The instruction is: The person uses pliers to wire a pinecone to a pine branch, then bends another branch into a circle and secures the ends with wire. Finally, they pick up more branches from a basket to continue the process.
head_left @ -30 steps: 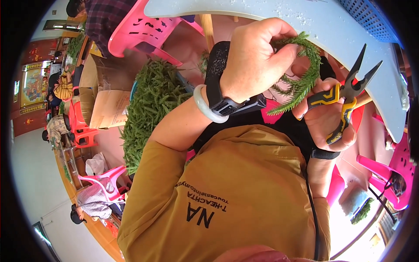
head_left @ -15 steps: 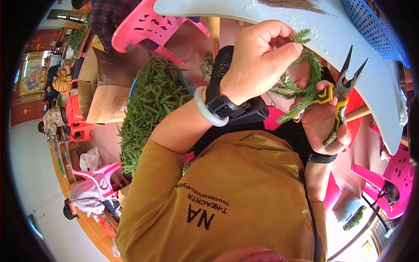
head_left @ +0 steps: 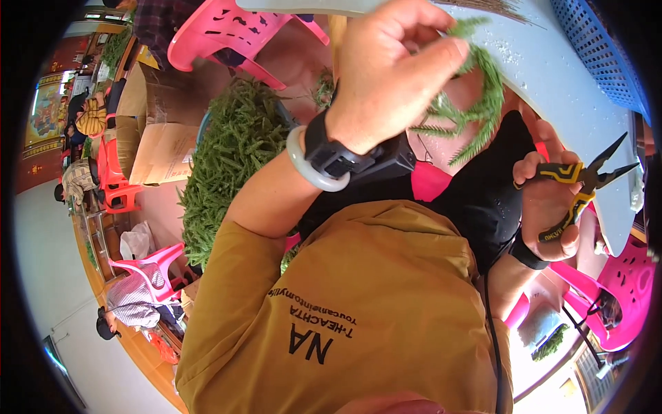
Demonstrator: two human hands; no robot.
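My left hand [head_left: 396,79] is raised near the table edge, thumb and fingers pinched on a green artificial pine branch [head_left: 491,90]. The branch's needled sprigs curve down and to the right from my fingertips. Farther right, my right hand [head_left: 545,200] has a pair of long-nose pliers [head_left: 586,181] with black-and-yellow handles. Its jaws are spread and point up to the right, apart from the branch. The fingers lie around the handles. Part of the branch is hidden behind my left hand.
A pale table [head_left: 552,69] carries a blue plastic basket [head_left: 607,62], thin brown sticks [head_left: 489,5] and white specks. To my left stand a heap of pine sprigs [head_left: 231,165], a cardboard box [head_left: 162,148] and a pink chair [head_left: 221,34]. Another pink chair [head_left: 627,290] is at right. Several people sit at far left.
My right hand has moved right and slightly down with the pliers, away from the branch. My left hand has shifted up and slightly left, still pinching the branch.
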